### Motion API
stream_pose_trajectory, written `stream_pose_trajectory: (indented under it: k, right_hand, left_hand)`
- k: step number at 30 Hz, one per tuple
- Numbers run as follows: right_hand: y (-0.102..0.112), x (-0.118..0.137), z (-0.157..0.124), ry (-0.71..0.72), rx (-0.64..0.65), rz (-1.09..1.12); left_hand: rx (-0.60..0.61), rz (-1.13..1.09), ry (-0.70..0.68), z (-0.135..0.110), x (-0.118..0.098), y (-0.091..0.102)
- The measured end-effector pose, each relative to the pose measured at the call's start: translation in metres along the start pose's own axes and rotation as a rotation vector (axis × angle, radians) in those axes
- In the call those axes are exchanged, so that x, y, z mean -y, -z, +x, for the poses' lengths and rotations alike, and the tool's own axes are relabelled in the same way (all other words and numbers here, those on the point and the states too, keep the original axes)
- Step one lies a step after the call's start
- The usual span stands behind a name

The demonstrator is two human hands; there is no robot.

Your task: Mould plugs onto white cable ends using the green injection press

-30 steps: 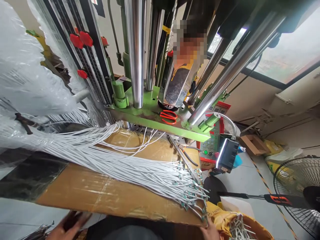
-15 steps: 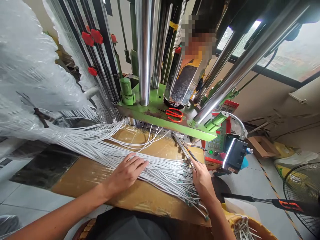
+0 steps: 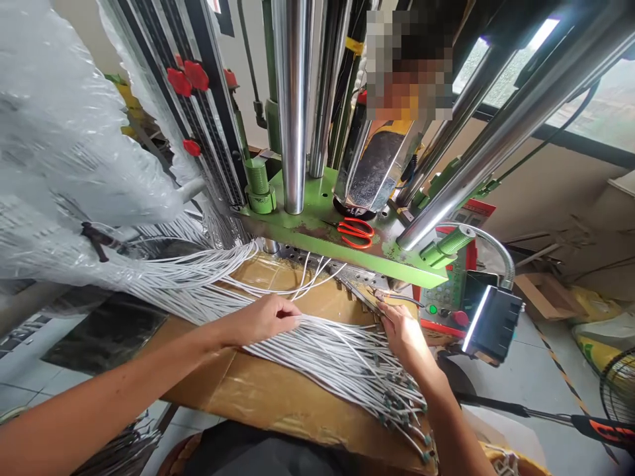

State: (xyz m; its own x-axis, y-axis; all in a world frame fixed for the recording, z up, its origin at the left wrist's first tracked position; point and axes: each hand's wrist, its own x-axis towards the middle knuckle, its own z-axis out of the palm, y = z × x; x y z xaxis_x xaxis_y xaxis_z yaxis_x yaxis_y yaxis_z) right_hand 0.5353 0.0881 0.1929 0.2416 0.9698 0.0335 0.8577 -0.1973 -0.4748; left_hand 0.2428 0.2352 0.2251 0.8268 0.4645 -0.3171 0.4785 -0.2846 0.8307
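Many thin white cables (image 3: 317, 357) lie side by side across the brown cardboard-covered surface, with small dark green pieces at their right ends. My left hand (image 3: 270, 320) rests over the bundle, fingers curled in and thumb against them, pinching at the upper white cables. To the right, my right hand (image 3: 399, 327) is closed around the near end of a narrow metal bar (image 3: 360, 294). Small brass-coloured pieces show along the bar's side, and its far end points toward the green press plate (image 3: 317, 241). My right fingertips are partly hidden.
Red-handled scissors (image 3: 356, 231) lie on the plate between steel columns (image 3: 295, 106). A control panel (image 3: 436, 297) and a lit black device (image 3: 491, 324) stand at the right. Plastic sheeting (image 3: 59, 132) hangs at the left. Another person is behind the press.
My left hand has gone from lying spread on the cables to a curled pinch, slightly up and right. My right hand stays on the bar. The view has shifted a little.
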Motion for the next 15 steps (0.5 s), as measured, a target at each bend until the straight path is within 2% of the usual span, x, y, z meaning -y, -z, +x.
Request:
stream_pose_trajectory:
  k: [3,5,8,11,13,15]
  right_hand:
    - [0.008,0.041,-0.004,0.062,0.054,0.175]
    - [0.003,0.074,-0.010,0.125,0.130,0.263]
    - [-0.017,0.104,-0.016,0.278,0.181,0.153]
    - [-0.029,0.088,-0.020,0.406,0.106,-0.174]
    - [-0.022,0.066,-0.026,0.421,0.001,-0.370]
    - [-0.005,0.052,-0.037,0.414,-0.123,-0.497]
  left_hand:
    - [0.128,-0.252,0.101,0.002,-0.001,0.002]
    - [0.161,-0.368,0.139,0.002,-0.001,0.000]
    - [0.121,-0.348,0.066,-0.004,-0.003,0.001]
    - [-0.004,-0.228,-0.055,-0.025,-0.004,0.010]
    - [-0.064,-0.130,-0.081,-0.043,-0.002,0.014]
    - [-0.091,-0.023,-0.097,-0.059,-0.002,0.007]
